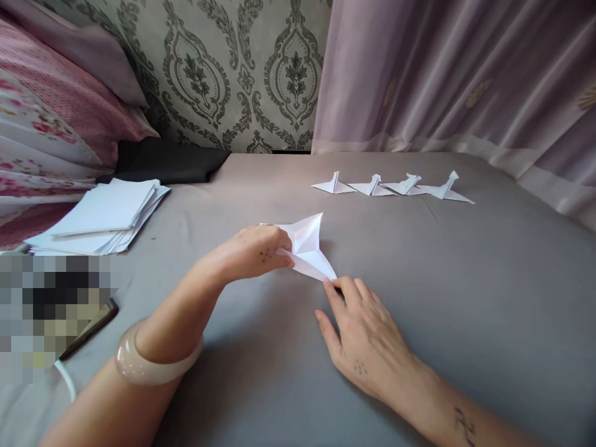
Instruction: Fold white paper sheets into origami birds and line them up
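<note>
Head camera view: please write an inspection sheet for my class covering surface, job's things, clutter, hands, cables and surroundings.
Surface: grey cloth, lightly wrinkled.
Job's things: partly folded white paper at the hands; four bird-like paper figures in a row, far right; loose paper stack, left.
Clutter: dark folded item behind the stack; pixelated object, near left, unidentifiable.
Hands: left hand grips the paper; right hand touches its near corner, thumb apart.
Cables: white cable beside the pixelated object.
Surroundings: damask-patterned wallpaper; mauve curtain; floral fabric, left.
</note>
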The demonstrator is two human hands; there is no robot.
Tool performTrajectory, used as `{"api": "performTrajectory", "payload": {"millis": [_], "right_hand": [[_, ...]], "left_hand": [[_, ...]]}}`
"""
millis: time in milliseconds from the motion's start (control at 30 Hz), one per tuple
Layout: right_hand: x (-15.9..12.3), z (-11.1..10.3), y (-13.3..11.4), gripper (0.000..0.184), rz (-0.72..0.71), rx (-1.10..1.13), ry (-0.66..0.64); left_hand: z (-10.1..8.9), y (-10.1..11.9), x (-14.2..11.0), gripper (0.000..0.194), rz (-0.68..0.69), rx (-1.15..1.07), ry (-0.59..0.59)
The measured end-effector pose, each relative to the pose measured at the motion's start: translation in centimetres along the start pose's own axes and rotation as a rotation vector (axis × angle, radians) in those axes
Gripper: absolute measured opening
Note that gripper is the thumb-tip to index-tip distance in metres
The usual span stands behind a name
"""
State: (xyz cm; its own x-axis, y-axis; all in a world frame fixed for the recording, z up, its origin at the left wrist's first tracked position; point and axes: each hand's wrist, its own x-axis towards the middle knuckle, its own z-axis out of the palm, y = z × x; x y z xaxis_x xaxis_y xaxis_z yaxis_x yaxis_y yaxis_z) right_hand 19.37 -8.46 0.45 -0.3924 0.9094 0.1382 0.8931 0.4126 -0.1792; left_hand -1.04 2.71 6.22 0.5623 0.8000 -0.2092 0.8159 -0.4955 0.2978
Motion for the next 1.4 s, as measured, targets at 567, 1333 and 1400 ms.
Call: {"api": "performTrajectory", "payload": {"millis": [567, 1333, 1400], "right_hand": [[1.0, -0.1, -0.3, 0.049, -0.041, -0.099, -0.027], [3.1, -0.3, -0.8, 0.049, -0.048, -0.184, -0.07], [3.4, -0.2, -1.0, 0.051, -0.038, -0.197, -0.071]], "left_hand": [[0.5, -0.4, 1.1, 0.031, -0.128, -0.159, -0.052], [0.3, -0.6, 1.1, 0.038, -0.154, -0.235, -0.104], [0.3, -0.8, 1.1, 0.042, -0.138, -0.301, -0.088]]}}
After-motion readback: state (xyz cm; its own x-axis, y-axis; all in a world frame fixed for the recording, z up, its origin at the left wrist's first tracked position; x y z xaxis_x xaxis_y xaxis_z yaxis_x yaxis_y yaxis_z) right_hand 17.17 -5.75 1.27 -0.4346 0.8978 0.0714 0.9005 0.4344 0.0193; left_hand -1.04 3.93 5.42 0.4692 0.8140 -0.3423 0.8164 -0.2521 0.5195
